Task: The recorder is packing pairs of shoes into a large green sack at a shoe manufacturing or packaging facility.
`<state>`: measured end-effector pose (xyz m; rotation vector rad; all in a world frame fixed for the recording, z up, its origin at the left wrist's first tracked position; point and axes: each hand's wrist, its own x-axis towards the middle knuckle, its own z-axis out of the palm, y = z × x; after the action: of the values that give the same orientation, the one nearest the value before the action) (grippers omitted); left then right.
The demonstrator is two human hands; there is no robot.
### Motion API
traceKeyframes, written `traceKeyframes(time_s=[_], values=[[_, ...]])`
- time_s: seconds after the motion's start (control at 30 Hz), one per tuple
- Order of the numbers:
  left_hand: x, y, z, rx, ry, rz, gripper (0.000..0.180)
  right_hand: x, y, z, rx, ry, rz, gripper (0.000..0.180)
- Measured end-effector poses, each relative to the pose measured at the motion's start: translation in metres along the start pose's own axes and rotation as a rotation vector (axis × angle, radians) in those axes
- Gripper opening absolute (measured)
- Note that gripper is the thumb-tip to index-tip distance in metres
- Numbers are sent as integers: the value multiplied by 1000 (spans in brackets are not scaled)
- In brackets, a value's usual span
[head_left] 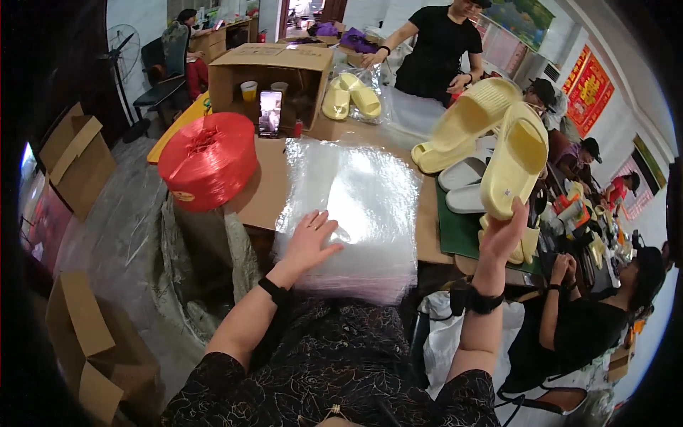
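Observation:
A stack of clear plastic bags lies before me at the table's near edge. My left hand rests flat on its left part, fingers stretched out and holding nothing. At the right, my right hand grips a pale yellow slide slipper by its heel, the toe pointing up and away. Just beyond and left of it is another yellow slipper; what supports that one I cannot tell. Light grey slippers sit below them on a dark green surface. More yellow slippers show partly behind my right hand.
A red roll of plastic twine stands at the left. Behind it are an open carton and a phone. Bagged yellow slippers lie near a standing co-worker. Another person sits at the right. Cartons stand on the left floor.

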<state>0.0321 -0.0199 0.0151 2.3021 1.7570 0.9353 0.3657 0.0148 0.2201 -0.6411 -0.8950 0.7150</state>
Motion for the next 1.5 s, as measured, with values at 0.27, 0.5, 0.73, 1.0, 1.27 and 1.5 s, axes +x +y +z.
traceKeyframes(time_s=[0.27, 0.5, 0.73, 1.0, 1.27, 1.5], values=[[-4, -6, 2, 36, 31, 23, 62, -55, 37, 12, 11, -311, 568, 43], [1, -1, 1, 77, -28, 2, 63, -72, 70, 27, -120, -443, 640, 26], [-2, 0, 1, 62, 27, 28, 61, -52, 78, 29, -191, -482, 501, 25], [-4, -5, 8, 72, 40, 39, 62, -33, 128, -40, -809, -615, 435, 27], [-4, -7, 7, 75, 58, 36, 63, -57, 139, -38, -1247, -825, -24, 42], [0, 0, 4, 75, 18, 21, 62, -67, 155, 25, -1269, -970, -72, 62]])
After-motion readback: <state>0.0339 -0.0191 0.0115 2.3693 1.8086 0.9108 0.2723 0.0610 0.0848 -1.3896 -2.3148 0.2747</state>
